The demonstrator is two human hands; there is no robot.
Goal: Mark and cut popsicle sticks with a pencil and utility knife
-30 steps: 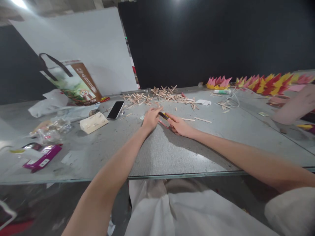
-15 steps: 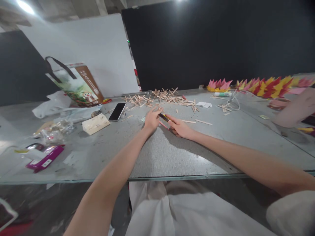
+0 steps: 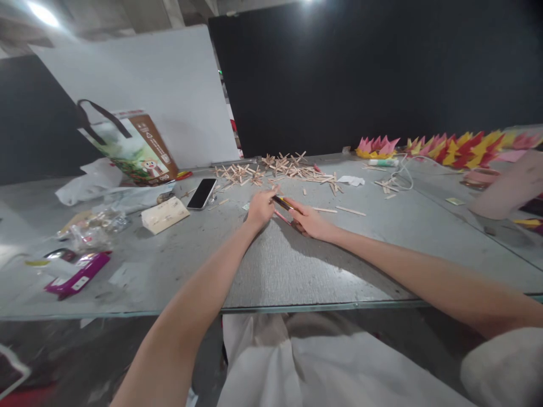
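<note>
Hands meet at a slim, dark tool near flat wooden sticks.

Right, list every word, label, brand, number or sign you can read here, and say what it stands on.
No text can be read with certainty.
Shopping bag: pale print on its brown side, too blurred to read.
Purple pack: white labels, any wording too small.
Cream packet: dark marks, too blurred to tell whether they are letters.
Phone: dark screen, no text visible.
</note>
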